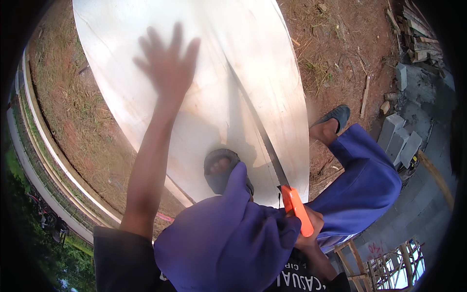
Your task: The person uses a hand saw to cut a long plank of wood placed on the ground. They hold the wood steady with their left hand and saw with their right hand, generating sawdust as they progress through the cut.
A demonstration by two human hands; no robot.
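A large pale wooden sheet (272, 53), looking like plywood, stretches away in front of me. My left hand (170, 68) is over its far left part with fingers spread; the hand is a little blurred, and I cannot tell how firmly it presses. A hand saw (260, 129) has its long blade running along the sheet's right part, pointing away from me. Around its orange handle (297, 211) my right hand (313, 225) is closed, low at the right, partly hidden by the handle and my purple trousers. A dark line continues the blade's direction near its tip.
One sandalled foot (221, 168) rests on the sheet; the other (335, 117) is on the ground beyond its right edge. Dry grass and reddish soil surround the sheet. Grey blocks (399, 138) and stacked timber (421, 34) lie at the right, beside a block wall (413, 204).
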